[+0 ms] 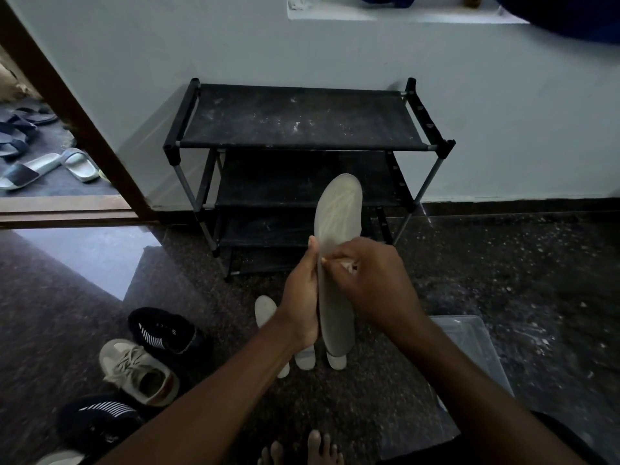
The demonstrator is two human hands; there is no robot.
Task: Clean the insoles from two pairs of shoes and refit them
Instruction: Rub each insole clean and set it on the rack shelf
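I hold a long pale grey insole [339,213] upright in front of me. My left hand [300,297] grips its left edge, thumb up along the side. My right hand [372,280] lies over the insole's middle with curled fingers around a small pale thing, perhaps a cloth, which is mostly hidden. Three white insoles [265,310] lie on the floor under my hands, partly covered. To the left stand a black shoe with white stripes [167,330], a beige lace-up shoe [137,370] and a second black striped shoe [97,417].
A black three-tier shoe rack [302,129], dusty on top, stands against the white wall. A clear plastic tub [469,357] sits on the floor at the right. Sandals [43,166] lie beyond the doorway at the left. My bare toes [302,451] show at the bottom.
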